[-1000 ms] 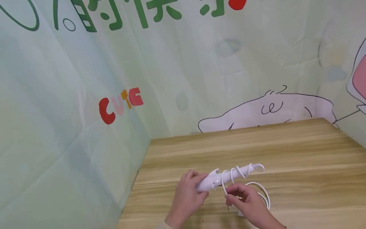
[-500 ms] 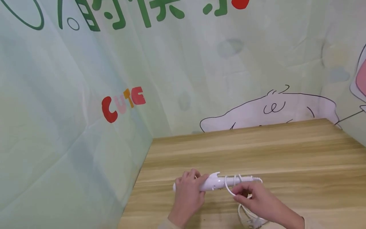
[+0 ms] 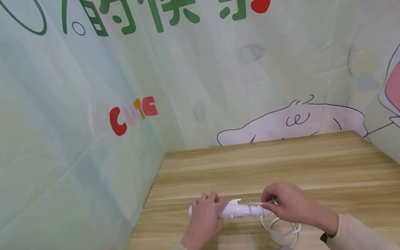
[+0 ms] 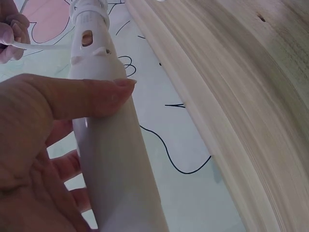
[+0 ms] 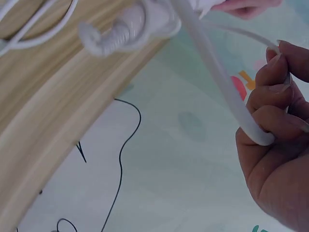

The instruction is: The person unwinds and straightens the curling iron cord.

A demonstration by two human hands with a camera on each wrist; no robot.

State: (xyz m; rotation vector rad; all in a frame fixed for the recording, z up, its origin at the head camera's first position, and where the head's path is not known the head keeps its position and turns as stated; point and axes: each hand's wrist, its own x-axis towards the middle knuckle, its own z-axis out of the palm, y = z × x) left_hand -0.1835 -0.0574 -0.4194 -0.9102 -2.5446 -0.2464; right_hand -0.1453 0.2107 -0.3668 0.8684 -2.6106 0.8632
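A white curling iron [image 3: 239,210] lies sideways in the head view, low over the tabletop. My left hand [image 3: 203,218] grips its thick barrel; in the left wrist view the thumb [image 4: 91,96] crosses the barrel just below a small oval opening. White cord [image 5: 215,72] winds round the slimmer handle end. Beside that end, my right hand [image 3: 290,203] pinches a stretch of the cord between thumb and fingertips, while another part of it runs through the curled fingers in the right wrist view.
Loose cord loops hang and lie below my right hand, near the front of the wood-grain table [image 3: 256,170]. A pale green cloth backdrop [image 3: 187,76] with printed letters and cartoon drawings stands along the table's left and back edges.
My right hand has risen from below the handle to above its end, drawing the cord over. The curling iron has swung from slanted to nearly level, with my left hand still gripping it.
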